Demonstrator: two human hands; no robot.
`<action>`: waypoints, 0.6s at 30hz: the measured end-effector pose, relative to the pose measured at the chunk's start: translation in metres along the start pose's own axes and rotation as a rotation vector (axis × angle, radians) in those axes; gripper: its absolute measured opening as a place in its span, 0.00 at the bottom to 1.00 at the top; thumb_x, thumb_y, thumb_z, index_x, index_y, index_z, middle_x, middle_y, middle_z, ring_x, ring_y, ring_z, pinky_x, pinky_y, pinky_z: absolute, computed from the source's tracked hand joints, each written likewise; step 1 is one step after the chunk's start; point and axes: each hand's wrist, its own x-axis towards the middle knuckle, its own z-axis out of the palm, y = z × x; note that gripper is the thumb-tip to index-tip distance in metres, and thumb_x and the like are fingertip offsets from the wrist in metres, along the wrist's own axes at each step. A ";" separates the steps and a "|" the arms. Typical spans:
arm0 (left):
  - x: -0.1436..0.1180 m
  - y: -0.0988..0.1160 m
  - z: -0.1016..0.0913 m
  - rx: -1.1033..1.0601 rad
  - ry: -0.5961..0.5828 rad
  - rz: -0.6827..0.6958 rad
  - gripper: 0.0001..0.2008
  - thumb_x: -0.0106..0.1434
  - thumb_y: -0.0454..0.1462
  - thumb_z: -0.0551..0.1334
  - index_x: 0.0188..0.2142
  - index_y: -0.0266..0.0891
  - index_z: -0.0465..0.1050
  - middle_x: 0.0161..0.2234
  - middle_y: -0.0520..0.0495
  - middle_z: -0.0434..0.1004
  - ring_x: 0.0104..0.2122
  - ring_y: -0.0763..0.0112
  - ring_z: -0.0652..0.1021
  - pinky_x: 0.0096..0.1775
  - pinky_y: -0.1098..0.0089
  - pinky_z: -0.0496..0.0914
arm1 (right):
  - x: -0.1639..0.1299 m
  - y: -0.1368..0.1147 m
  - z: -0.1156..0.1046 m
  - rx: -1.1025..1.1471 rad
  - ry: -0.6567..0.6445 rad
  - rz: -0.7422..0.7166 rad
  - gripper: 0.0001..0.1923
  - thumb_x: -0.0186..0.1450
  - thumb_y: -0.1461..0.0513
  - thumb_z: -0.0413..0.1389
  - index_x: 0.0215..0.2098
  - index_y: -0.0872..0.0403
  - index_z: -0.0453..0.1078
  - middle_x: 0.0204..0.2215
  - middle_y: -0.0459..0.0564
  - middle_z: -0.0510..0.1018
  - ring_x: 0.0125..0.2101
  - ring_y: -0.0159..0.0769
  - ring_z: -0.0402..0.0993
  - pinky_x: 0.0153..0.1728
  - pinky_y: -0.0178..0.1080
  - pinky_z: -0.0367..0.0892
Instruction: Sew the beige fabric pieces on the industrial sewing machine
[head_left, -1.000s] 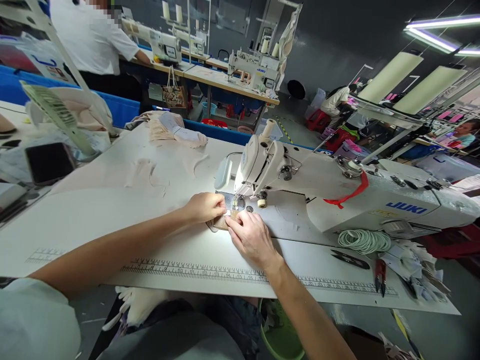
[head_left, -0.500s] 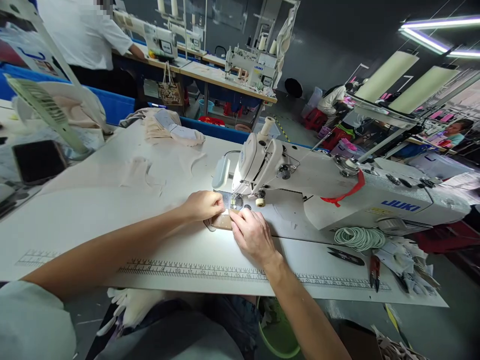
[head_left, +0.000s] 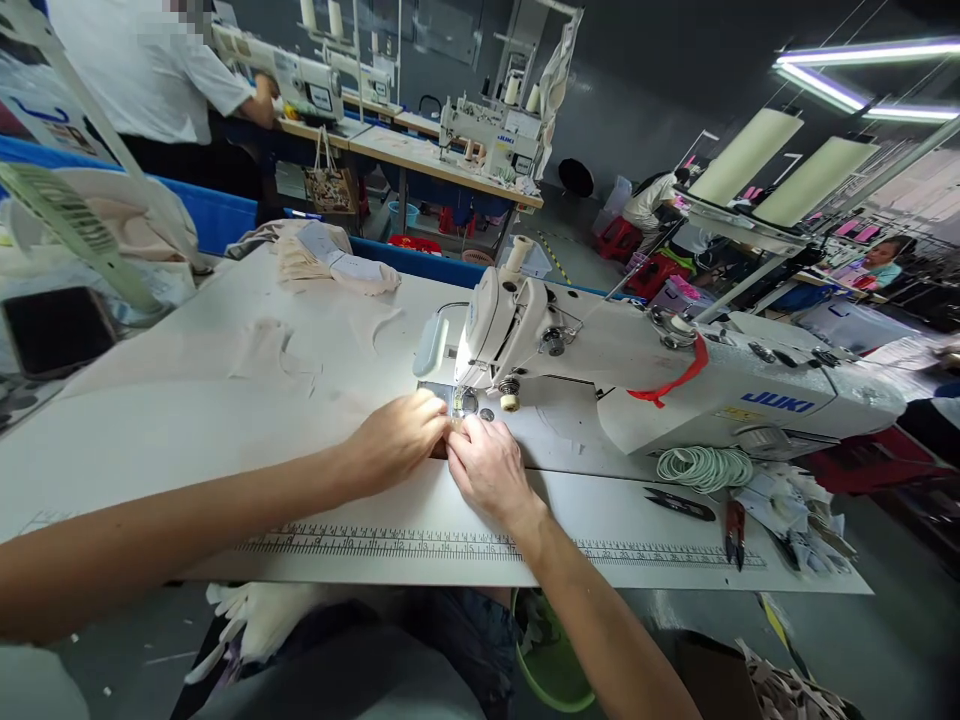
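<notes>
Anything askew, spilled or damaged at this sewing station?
Nothing damaged. Both hands, left hand and right hand, meet at the needle of the sewing machine. Fabric scraps lie heaped untidily at the table's right end.

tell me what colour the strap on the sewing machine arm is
Red strap, clearest in the head view.

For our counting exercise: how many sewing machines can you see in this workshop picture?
4. The Juki machine sits at the person's hands. One stands on the middle table behind; two more, and, stand at the far left. Others may be hidden.
</notes>
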 end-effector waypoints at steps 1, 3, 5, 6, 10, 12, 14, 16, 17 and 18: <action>-0.005 0.003 0.003 0.024 -0.003 0.038 0.13 0.70 0.30 0.50 0.37 0.34 0.74 0.39 0.38 0.77 0.39 0.58 0.75 0.40 0.59 0.73 | 0.000 0.000 0.000 0.003 -0.003 0.003 0.10 0.72 0.65 0.51 0.40 0.55 0.75 0.34 0.52 0.74 0.33 0.39 0.64 0.36 0.42 0.56; -0.013 0.008 0.008 0.063 0.000 0.050 0.15 0.71 0.29 0.49 0.39 0.33 0.75 0.39 0.37 0.77 0.39 0.58 0.75 0.41 0.58 0.74 | 0.000 -0.001 0.001 0.009 0.001 0.006 0.11 0.72 0.65 0.51 0.44 0.55 0.75 0.34 0.52 0.74 0.33 0.39 0.64 0.37 0.42 0.57; -0.019 0.011 0.014 0.079 0.015 0.042 0.14 0.71 0.30 0.49 0.41 0.32 0.75 0.40 0.36 0.77 0.41 0.57 0.76 0.44 0.57 0.74 | 0.000 -0.002 0.001 0.011 0.012 0.002 0.13 0.71 0.65 0.51 0.50 0.56 0.75 0.34 0.51 0.75 0.33 0.39 0.65 0.36 0.42 0.57; -0.021 0.011 0.016 0.081 0.024 0.037 0.14 0.71 0.31 0.50 0.43 0.32 0.75 0.42 0.36 0.77 0.42 0.56 0.76 0.45 0.57 0.74 | 0.000 -0.002 0.000 0.011 0.017 -0.001 0.14 0.71 0.66 0.51 0.52 0.57 0.74 0.34 0.51 0.75 0.33 0.39 0.65 0.36 0.42 0.57; -0.021 0.005 0.020 0.065 0.039 0.055 0.14 0.70 0.32 0.53 0.47 0.33 0.75 0.44 0.37 0.77 0.44 0.56 0.76 0.49 0.56 0.74 | -0.001 -0.001 -0.001 0.020 0.035 0.013 0.16 0.71 0.66 0.50 0.52 0.57 0.75 0.33 0.51 0.75 0.33 0.39 0.65 0.36 0.41 0.57; -0.018 -0.001 0.021 0.064 0.031 0.076 0.14 0.69 0.32 0.53 0.48 0.32 0.75 0.44 0.36 0.78 0.44 0.56 0.76 0.49 0.56 0.74 | -0.001 0.005 0.000 0.029 0.062 0.044 0.15 0.72 0.65 0.50 0.51 0.57 0.76 0.33 0.51 0.75 0.33 0.39 0.66 0.37 0.41 0.57; -0.012 -0.007 0.023 0.069 0.021 0.089 0.15 0.70 0.32 0.52 0.48 0.32 0.76 0.44 0.36 0.78 0.44 0.56 0.76 0.48 0.56 0.74 | -0.002 0.013 0.002 0.032 0.101 0.092 0.15 0.73 0.65 0.49 0.50 0.57 0.77 0.33 0.51 0.76 0.33 0.39 0.67 0.38 0.42 0.58; -0.005 -0.012 0.027 0.066 0.014 0.102 0.16 0.70 0.33 0.51 0.47 0.32 0.76 0.44 0.36 0.79 0.45 0.56 0.76 0.48 0.57 0.74 | -0.004 0.022 0.005 0.028 0.129 0.137 0.15 0.73 0.65 0.49 0.49 0.56 0.77 0.32 0.52 0.77 0.33 0.39 0.68 0.39 0.42 0.58; -0.002 -0.015 0.028 0.063 0.010 0.107 0.16 0.71 0.33 0.50 0.47 0.32 0.76 0.44 0.36 0.79 0.45 0.56 0.77 0.48 0.57 0.74 | -0.005 0.027 0.006 0.025 0.137 0.154 0.14 0.73 0.65 0.49 0.48 0.56 0.78 0.33 0.52 0.77 0.34 0.39 0.69 0.39 0.42 0.58; 0.000 -0.017 0.030 0.060 0.005 0.112 0.16 0.71 0.33 0.50 0.47 0.33 0.76 0.43 0.36 0.79 0.45 0.56 0.77 0.49 0.57 0.74 | -0.005 0.030 0.008 0.024 0.143 0.168 0.14 0.73 0.65 0.50 0.47 0.55 0.78 0.33 0.52 0.78 0.34 0.39 0.69 0.40 0.42 0.58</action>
